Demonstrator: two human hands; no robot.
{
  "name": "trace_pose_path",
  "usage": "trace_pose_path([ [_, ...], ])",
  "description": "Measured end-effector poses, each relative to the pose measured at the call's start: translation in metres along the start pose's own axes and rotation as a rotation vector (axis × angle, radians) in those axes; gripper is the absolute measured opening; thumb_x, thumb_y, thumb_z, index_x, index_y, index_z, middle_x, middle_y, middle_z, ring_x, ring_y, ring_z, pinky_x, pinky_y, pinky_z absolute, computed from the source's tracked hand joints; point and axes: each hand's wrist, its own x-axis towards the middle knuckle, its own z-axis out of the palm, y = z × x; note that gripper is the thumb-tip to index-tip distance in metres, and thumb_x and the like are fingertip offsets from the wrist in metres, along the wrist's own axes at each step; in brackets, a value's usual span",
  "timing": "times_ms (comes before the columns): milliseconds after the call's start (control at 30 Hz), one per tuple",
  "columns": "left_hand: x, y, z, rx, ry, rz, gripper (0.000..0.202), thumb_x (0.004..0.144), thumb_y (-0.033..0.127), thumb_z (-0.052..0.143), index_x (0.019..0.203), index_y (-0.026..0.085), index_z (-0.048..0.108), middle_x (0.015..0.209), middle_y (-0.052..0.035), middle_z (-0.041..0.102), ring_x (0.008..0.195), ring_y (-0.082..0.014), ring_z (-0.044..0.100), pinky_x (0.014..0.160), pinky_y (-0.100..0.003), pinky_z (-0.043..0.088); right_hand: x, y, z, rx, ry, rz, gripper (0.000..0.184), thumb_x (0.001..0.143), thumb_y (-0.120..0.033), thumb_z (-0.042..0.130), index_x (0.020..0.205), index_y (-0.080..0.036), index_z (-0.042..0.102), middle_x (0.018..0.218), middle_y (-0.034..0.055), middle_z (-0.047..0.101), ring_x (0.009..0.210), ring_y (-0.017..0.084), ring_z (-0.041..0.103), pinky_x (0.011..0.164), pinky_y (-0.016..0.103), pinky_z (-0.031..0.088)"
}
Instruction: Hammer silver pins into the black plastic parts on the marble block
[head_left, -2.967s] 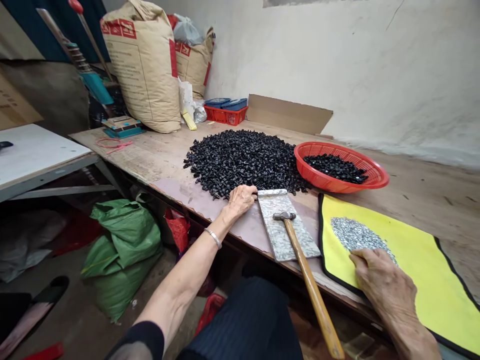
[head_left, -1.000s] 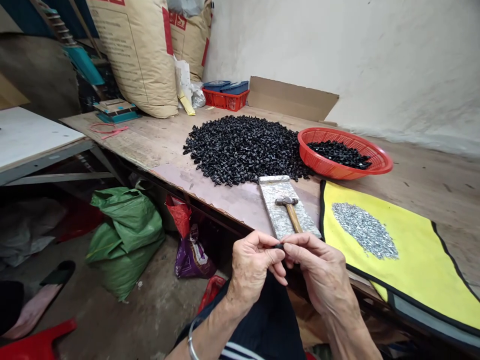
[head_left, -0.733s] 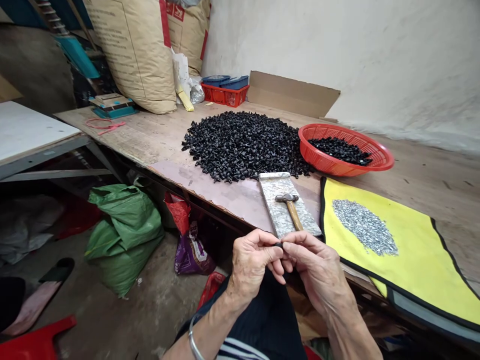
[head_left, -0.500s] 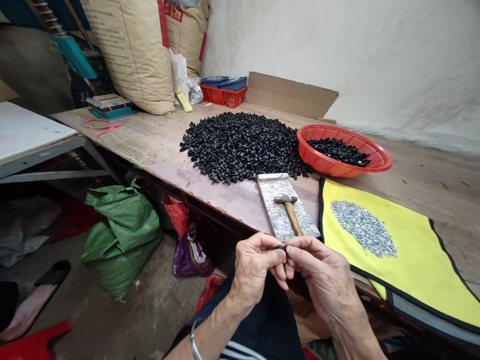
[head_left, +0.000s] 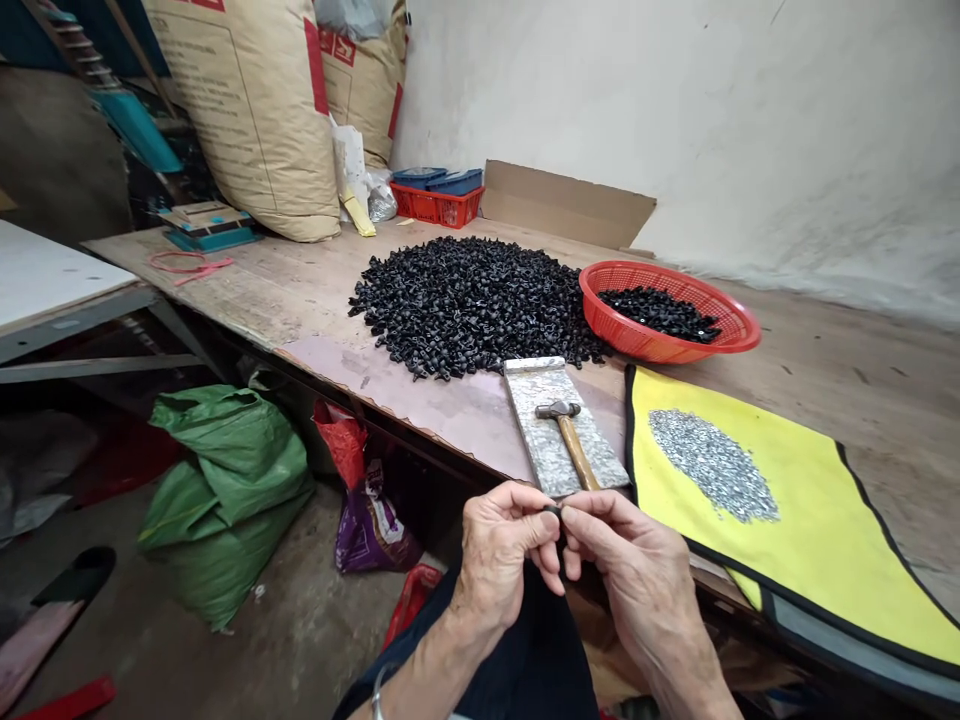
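Just past the table's near edge, my left hand (head_left: 496,555) pinches a small black plastic part (head_left: 553,510) between thumb and forefinger. From the other side, my right hand (head_left: 637,555) is closed, its thumb and forefinger pressed together at the same part. Whether a tiny separate piece sits in the right fingertips is hidden. Right behind the hands, a hammer (head_left: 574,440) with a wooden handle lies on a worn metal-covered board (head_left: 525,385). A yellow cloth (head_left: 810,530) with black edging bears a heap of small silvery metal pieces (head_left: 712,465) to the right.
A large pile of black plastic parts (head_left: 472,305) covers the table's middle. Beside it stands a red basket (head_left: 739,335) holding more of them. Paper sacks (head_left: 247,120), a red crate (head_left: 439,207) and cardboard (head_left: 562,203) line the back. Below left sits a green sack (head_left: 225,500).
The view has shifted slightly, so the table and its things appear a little lower and further left. Both hands stay together at the black part, with only slight finger movement.
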Motion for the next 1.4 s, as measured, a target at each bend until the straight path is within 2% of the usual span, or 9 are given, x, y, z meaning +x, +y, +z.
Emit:
trace_pose_path([
  [133,0.005,0.004,-0.001,-0.009,0.032,0.007,0.014,0.061,0.016,0.07,0.066,0.009,0.061,0.049,-0.0008,0.059,0.032,-0.0089,0.049,0.027,-0.019,0.043,0.005,-0.01,-0.017,-0.313,0.081,-0.081,0.034,0.067,-0.047,0.065,0.082,-0.016,0.065,0.059,-0.0001,0.059,0.045,0.011,0.05,0.044,0.024,0.039],
  [267,0.011,0.001,-0.004,-0.007,0.091,0.026,0.017,0.06,0.018,0.071,0.068,0.01,0.059,0.05,0.001,0.058,0.034,-0.0084,0.049,0.027,-0.02,0.044,0.023,-0.008,-0.03,-0.867,0.314,-0.345,0.036,0.068,-0.046,0.057,0.088,-0.017,0.064,0.082,0.0089,0.066,0.072,0.022,0.061,0.066,0.035,0.046],
  [367,0.015,-0.003,-0.006,0.023,0.133,0.034,0.017,0.06,0.019,0.07,0.068,0.01,0.058,0.05,0.0012,0.057,0.034,-0.0084,0.049,0.027,-0.02,0.044,0.037,-0.005,-0.032,-1.053,0.283,-0.349,0.033,0.069,-0.042,0.054,0.09,-0.017,0.058,0.073,0.0076,0.064,0.069,0.024,0.06,0.068,0.038,0.044],
  [533,0.021,-0.005,-0.005,0.072,0.2,0.053,0.018,0.058,0.019,0.07,0.067,0.009,0.058,0.05,0.0006,0.058,0.034,-0.0091,0.05,0.027,-0.021,0.045,0.042,-0.012,-0.03,-0.879,0.156,-0.01,0.021,0.06,-0.032,0.062,0.072,-0.021,0.049,0.051,-0.0027,0.053,0.051,0.017,0.054,0.052,0.03,0.043],
  [700,0.025,-0.008,-0.006,0.101,0.187,0.05,0.018,0.057,0.019,0.07,0.067,0.009,0.058,0.049,0.0006,0.058,0.033,-0.009,0.05,0.027,-0.02,0.044,0.026,-0.016,-0.039,-0.095,-0.135,0.418,0.021,0.064,-0.028,0.064,0.072,-0.019,0.047,0.055,-0.0043,0.051,0.04,0.009,0.045,0.037,0.023,0.039],
  [833,0.028,-0.012,-0.007,0.106,0.196,0.061,0.017,0.058,0.02,0.069,0.067,0.01,0.058,0.048,0.0012,0.058,0.032,-0.0085,0.049,0.026,-0.02,0.044,0.016,-0.012,-0.048,0.069,-0.107,0.538,0.02,0.069,-0.028,0.064,0.081,-0.016,0.053,0.056,-0.0055,0.047,0.036,0.002,0.032,0.031,0.013,0.023],
  [1000,0.031,-0.014,-0.007,0.086,0.225,0.065,0.017,0.055,0.019,0.069,0.063,0.011,0.057,0.046,0.0014,0.057,0.031,-0.0088,0.048,0.025,-0.019,0.042,-0.004,-0.005,-0.06,-0.341,0.054,0.235,0.03,0.072,-0.047,0.06,0.068,-0.019,0.05,0.051,-0.0061,0.043,0.036,0.004,0.034,0.032,0.016,0.026],
  [1233,0.033,-0.019,-0.002,0.08,0.293,0.113,0.015,0.056,0.019,0.068,0.063,0.011,0.057,0.042,0.0025,0.056,0.03,-0.0093,0.048,0.026,-0.02,0.043,-0.023,0.016,-0.069,-1.024,0.162,-0.54,0.039,0.081,-0.042,0.05,0.112,-0.021,0.062,0.089,0.0055,0.071,0.074,0.018,0.067,0.067,0.026,0.054],
  [1400,0.034,-0.019,-0.002,0.103,0.283,0.095,0.015,0.056,0.02,0.068,0.061,0.011,0.057,0.036,0.0021,0.054,0.027,-0.0101,0.047,0.027,-0.021,0.043,-0.024,0.018,-0.066,-1.226,0.182,-0.791,0.038,0.086,-0.031,0.047,0.121,-0.021,0.055,0.106,0.0054,0.068,0.086,0.019,0.067,0.077,0.028,0.054],
])
